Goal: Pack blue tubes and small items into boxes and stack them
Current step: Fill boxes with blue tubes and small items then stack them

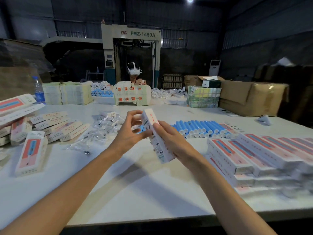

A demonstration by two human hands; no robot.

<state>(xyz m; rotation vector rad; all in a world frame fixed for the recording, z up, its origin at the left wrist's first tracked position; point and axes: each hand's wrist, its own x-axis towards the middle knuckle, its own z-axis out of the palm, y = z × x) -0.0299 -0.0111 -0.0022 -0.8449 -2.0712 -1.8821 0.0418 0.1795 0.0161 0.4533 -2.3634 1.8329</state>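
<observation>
Right hand (171, 141) grips one box (155, 136) mid-air above the white surface (144, 184); left hand (130, 131), fingers curled, works its far end. A loose flap could spill contents. Farther right lie blue tubes (199, 128).

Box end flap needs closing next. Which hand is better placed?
Left, likely. The left hand sits at the upper end of the long white printed carton, fingers curled by the flap. The right hand wraps the carton's body, steadying it, so it is busy.
</observation>
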